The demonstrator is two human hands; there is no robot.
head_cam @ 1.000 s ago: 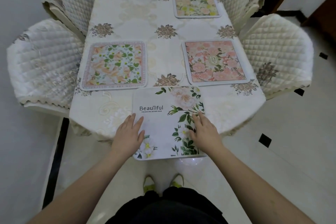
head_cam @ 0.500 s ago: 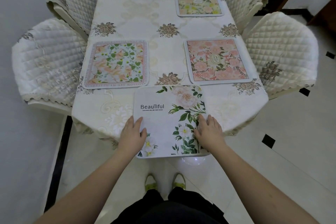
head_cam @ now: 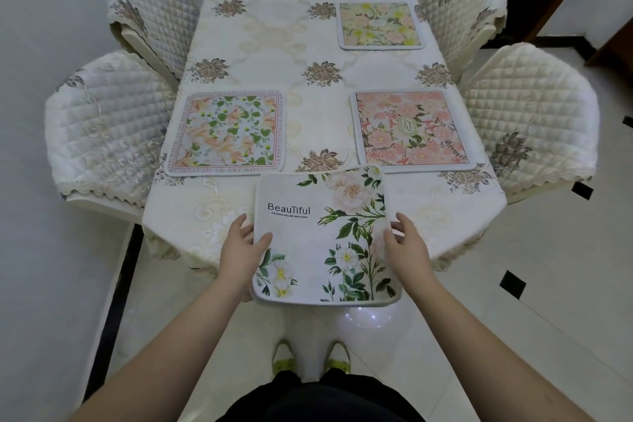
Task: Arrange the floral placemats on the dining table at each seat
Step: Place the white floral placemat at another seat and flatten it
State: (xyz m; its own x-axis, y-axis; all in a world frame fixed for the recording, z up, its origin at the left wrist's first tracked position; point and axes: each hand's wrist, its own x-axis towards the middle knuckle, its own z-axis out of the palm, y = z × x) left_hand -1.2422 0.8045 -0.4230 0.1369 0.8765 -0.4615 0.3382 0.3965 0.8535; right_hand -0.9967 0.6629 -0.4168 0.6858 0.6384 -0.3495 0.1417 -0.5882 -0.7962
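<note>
At the bench's near edge, our left hand (head_cam: 239,250) and right hand (head_cam: 407,247) pinch the white rose-printed square fabric placemat (head_cam: 322,236) by its sides, overhanging.

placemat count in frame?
4. Yellow placemat far right, pink placemat near right, green-leaf placemat near left, white placemat at the near end, gripped by both hands, overhanging the table edge. Far-left seat has none.
</note>
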